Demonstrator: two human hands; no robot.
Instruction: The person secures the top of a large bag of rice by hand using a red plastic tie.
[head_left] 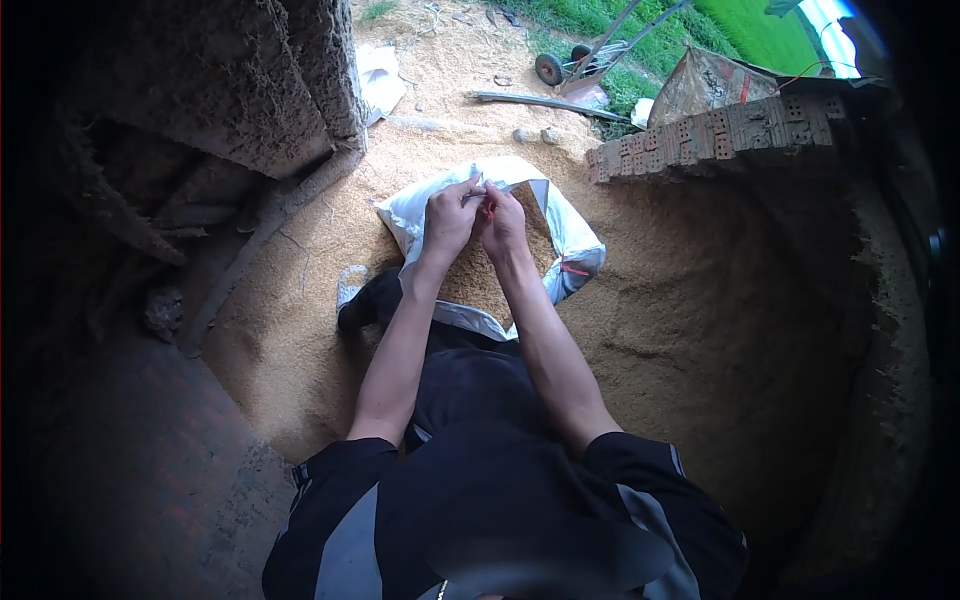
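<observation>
Item: white sack [572, 238], standing open and filled with tan husk, sitting on the husk heap [680, 300] just ahead of the person's knees.
Left hand [450, 215]: pinching the sack's far rim, fingers closing tight on the cloth.
Right hand [503, 222]: touching the left, gripping the same rim; a red strand is showing at its fingers, too small to tell more.
Surroundings: brick wall [720, 135] lying beyond on the right; wooden pole [262, 238] lying on the left; wheeled cart [560, 62] standing far off on the grass.
</observation>
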